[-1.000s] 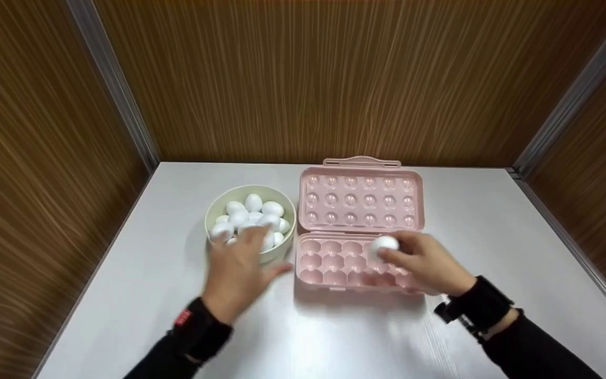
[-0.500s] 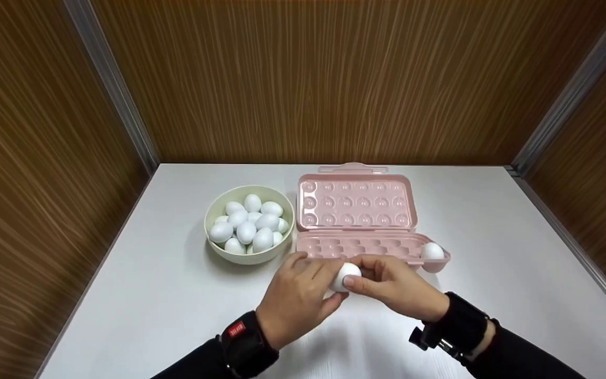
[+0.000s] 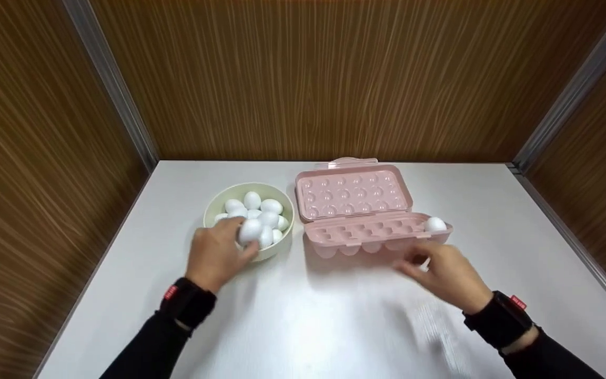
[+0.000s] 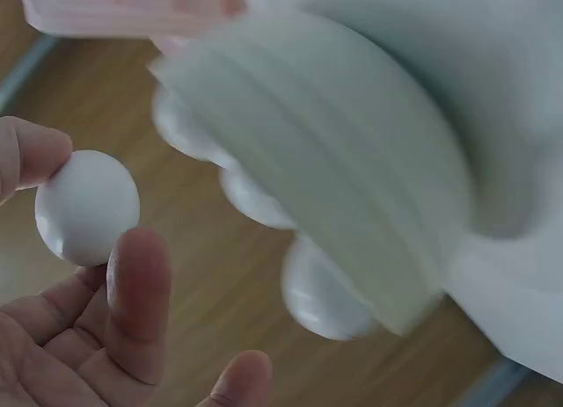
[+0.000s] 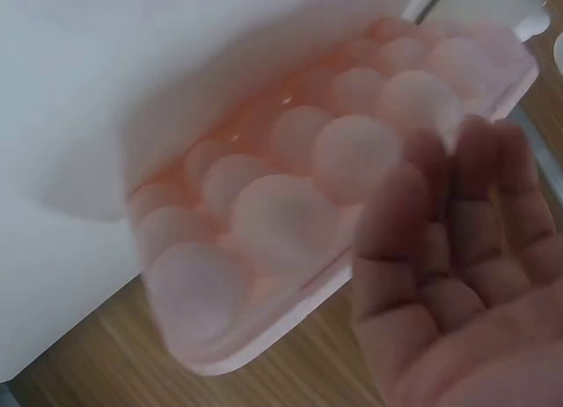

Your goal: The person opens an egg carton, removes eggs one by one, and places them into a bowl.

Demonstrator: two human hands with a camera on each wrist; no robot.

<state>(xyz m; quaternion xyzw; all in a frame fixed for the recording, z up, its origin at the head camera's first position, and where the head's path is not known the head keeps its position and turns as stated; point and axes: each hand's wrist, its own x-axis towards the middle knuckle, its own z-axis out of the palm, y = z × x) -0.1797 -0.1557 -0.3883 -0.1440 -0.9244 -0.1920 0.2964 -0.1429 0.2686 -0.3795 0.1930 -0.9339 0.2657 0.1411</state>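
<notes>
Egg (image 3: 250, 229) pinched in the left hand (image 3: 216, 256) fingertips, right over the cream bowl (image 3: 213, 210) of white eggs. Pink egg carton (image 3: 366, 231) lies open beside it, one egg (image 3: 435, 225) at its right end. Right hand (image 3: 447, 271) hovers empty, fingers loose, near the carton's front.

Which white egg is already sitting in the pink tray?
The lone white egg at the far right end of the pink plastic egg tray; the others are in the cream bowl or the left hand.

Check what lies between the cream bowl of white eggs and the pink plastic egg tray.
Only a bare strip of white table separates bowl and tray, per the head view.
</notes>
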